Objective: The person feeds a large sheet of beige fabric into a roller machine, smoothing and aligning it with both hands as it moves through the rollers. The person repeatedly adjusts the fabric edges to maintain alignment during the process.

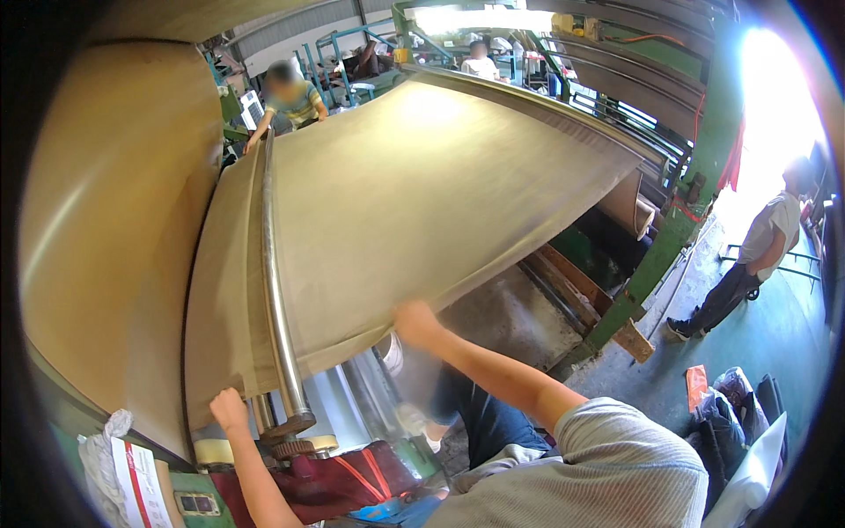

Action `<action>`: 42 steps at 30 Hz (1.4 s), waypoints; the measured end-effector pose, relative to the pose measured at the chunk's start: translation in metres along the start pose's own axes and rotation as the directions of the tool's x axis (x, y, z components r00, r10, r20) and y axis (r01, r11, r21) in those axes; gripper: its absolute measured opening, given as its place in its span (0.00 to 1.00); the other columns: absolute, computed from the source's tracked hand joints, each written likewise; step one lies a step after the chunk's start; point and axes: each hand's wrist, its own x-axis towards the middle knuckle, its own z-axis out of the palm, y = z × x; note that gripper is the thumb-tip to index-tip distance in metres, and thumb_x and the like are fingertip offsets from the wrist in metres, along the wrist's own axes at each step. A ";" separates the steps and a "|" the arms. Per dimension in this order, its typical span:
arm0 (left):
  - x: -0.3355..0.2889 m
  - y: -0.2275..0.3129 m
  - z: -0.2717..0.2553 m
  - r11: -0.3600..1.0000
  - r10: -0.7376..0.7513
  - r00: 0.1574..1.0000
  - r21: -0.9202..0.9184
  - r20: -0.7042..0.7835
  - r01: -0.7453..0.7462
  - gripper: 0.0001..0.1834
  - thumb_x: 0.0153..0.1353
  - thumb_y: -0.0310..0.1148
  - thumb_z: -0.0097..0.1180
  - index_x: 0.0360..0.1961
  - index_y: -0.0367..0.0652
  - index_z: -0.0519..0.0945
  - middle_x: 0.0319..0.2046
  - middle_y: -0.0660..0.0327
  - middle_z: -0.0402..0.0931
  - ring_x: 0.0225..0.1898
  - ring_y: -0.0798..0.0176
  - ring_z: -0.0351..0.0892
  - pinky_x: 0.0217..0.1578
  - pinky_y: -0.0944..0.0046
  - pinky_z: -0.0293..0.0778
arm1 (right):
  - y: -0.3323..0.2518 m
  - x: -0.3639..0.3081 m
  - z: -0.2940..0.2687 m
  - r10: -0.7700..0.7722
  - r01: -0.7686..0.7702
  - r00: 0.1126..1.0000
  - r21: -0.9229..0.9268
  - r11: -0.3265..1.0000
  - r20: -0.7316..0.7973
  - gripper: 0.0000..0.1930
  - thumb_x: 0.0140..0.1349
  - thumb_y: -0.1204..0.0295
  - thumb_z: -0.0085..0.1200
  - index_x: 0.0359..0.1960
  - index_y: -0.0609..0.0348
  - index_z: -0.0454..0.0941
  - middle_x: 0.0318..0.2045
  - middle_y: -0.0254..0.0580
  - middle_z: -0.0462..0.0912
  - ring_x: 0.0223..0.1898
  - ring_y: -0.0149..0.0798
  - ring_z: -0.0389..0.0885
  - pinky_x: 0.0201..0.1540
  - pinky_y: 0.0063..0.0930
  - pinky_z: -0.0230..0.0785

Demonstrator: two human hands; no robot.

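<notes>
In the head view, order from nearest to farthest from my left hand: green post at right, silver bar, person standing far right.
1. Silver bar, just right of your left hand.
2. Green post, right of centre.
3. Standing person, beyond the post.

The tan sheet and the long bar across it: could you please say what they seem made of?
Tan sheet: probably fabric, perhaps coated, with a soft sheen; wrinkles show near its front edge. Long bar: likely smooth, polished metal; bright highlights run along it.

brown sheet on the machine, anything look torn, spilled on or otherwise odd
Nothing plainly stands out: the sheet shows no visible tear or spill and lies mostly smooth. Small flaws beside the blurred right hand can't be judged.
</notes>
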 end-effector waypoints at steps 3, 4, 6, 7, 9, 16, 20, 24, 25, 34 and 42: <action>0.004 0.001 0.007 1.000 -0.005 1.000 0.006 0.021 0.005 0.06 0.49 0.28 0.53 0.19 0.47 0.81 0.23 0.58 0.79 0.28 0.59 0.81 0.27 0.64 0.74 | -0.015 0.005 0.006 -0.070 0.071 0.997 0.014 0.997 -0.025 0.07 0.46 0.73 0.46 0.27 0.59 0.73 0.25 0.48 0.78 0.30 0.47 0.78 0.34 0.37 0.68; 0.004 -0.001 0.012 1.000 -0.018 0.999 0.011 0.032 0.018 0.06 0.49 0.28 0.53 0.19 0.47 0.81 0.23 0.58 0.79 0.28 0.59 0.81 0.27 0.64 0.74 | -0.020 0.007 0.007 -0.094 0.095 0.995 0.024 0.995 -0.043 0.08 0.46 0.73 0.46 0.28 0.60 0.73 0.25 0.49 0.78 0.30 0.48 0.78 0.33 0.38 0.68; 0.005 -0.003 0.015 1.000 -0.017 0.996 0.025 0.089 0.015 0.05 0.48 0.28 0.54 0.19 0.47 0.81 0.23 0.58 0.79 0.29 0.59 0.81 0.27 0.64 0.74 | -0.028 0.015 0.013 -0.114 0.117 0.992 0.050 0.992 -0.053 0.08 0.45 0.74 0.46 0.28 0.61 0.72 0.26 0.49 0.77 0.30 0.49 0.77 0.33 0.38 0.68; 0.005 -0.004 0.016 0.999 -0.017 0.993 0.032 0.118 0.013 0.05 0.48 0.28 0.55 0.19 0.47 0.81 0.24 0.57 0.79 0.29 0.59 0.81 0.27 0.64 0.74 | -0.031 0.018 0.016 -0.121 0.124 0.991 0.045 0.991 -0.053 0.08 0.45 0.74 0.46 0.28 0.61 0.72 0.25 0.49 0.77 0.30 0.49 0.77 0.33 0.38 0.68; 0.001 -0.008 0.025 0.996 -0.076 0.992 0.046 0.100 0.072 0.05 0.48 0.28 0.55 0.18 0.48 0.81 0.24 0.57 0.79 0.29 0.59 0.81 0.27 0.65 0.74 | -0.045 0.021 0.020 -0.141 0.143 0.989 0.048 0.989 -0.049 0.08 0.45 0.74 0.46 0.28 0.61 0.72 0.25 0.49 0.77 0.29 0.48 0.77 0.33 0.38 0.68; 0.007 0.010 -0.021 0.995 0.011 0.992 -0.098 0.126 0.002 0.03 0.43 0.25 0.55 0.19 0.42 0.81 0.23 0.53 0.78 0.28 0.55 0.80 0.28 0.60 0.74 | -0.072 0.026 0.031 -0.299 0.300 0.954 -0.005 0.954 0.023 0.09 0.49 0.73 0.46 0.33 0.59 0.72 0.31 0.46 0.76 0.35 0.43 0.77 0.38 0.34 0.67; 0.006 0.001 0.008 0.998 0.005 0.996 -0.068 0.088 0.001 0.03 0.43 0.25 0.54 0.18 0.42 0.80 0.22 0.53 0.78 0.27 0.55 0.80 0.28 0.61 0.74 | -0.039 0.035 0.009 -0.501 0.508 0.861 0.083 0.857 -0.089 0.10 0.47 0.76 0.48 0.34 0.60 0.72 0.35 0.46 0.75 0.38 0.47 0.75 0.42 0.37 0.67; 0.003 0.003 -0.009 0.995 0.008 0.999 -0.099 0.043 -0.004 0.04 0.44 0.25 0.53 0.17 0.43 0.79 0.22 0.53 0.78 0.27 0.56 0.80 0.27 0.61 0.74 | 0.045 0.042 -0.025 -0.138 0.137 0.987 0.012 0.990 0.085 0.09 0.49 0.74 0.48 0.33 0.62 0.74 0.36 0.48 0.75 0.41 0.48 0.74 0.43 0.39 0.68; 0.006 0.009 -0.017 0.993 0.017 1.000 -0.119 0.019 -0.015 0.05 0.44 0.25 0.53 0.17 0.43 0.80 0.22 0.53 0.78 0.27 0.56 0.80 0.27 0.61 0.74 | 0.074 0.043 -0.026 -0.014 0.017 0.996 -0.036 0.999 0.089 0.09 0.50 0.72 0.48 0.32 0.62 0.74 0.36 0.50 0.75 0.41 0.48 0.74 0.41 0.39 0.68; 0.005 -0.010 0.033 0.999 -0.027 0.995 -0.028 0.093 0.030 0.06 0.46 0.26 0.53 0.19 0.44 0.82 0.23 0.54 0.79 0.28 0.57 0.81 0.26 0.63 0.74 | 0.077 0.004 0.000 0.067 -0.071 0.997 -0.089 0.993 -0.047 0.05 0.40 0.74 0.50 0.20 0.61 0.76 0.22 0.51 0.78 0.27 0.51 0.78 0.31 0.40 0.70; 0.001 0.006 -0.005 0.999 0.026 1.000 -0.047 0.004 -0.026 0.05 0.45 0.26 0.54 0.18 0.48 0.80 0.22 0.57 0.79 0.27 0.58 0.81 0.26 0.64 0.74 | 0.028 0.003 0.005 0.046 -0.046 0.999 -0.008 0.999 -0.028 0.06 0.40 0.71 0.50 0.18 0.61 0.75 0.19 0.52 0.78 0.24 0.51 0.78 0.29 0.41 0.70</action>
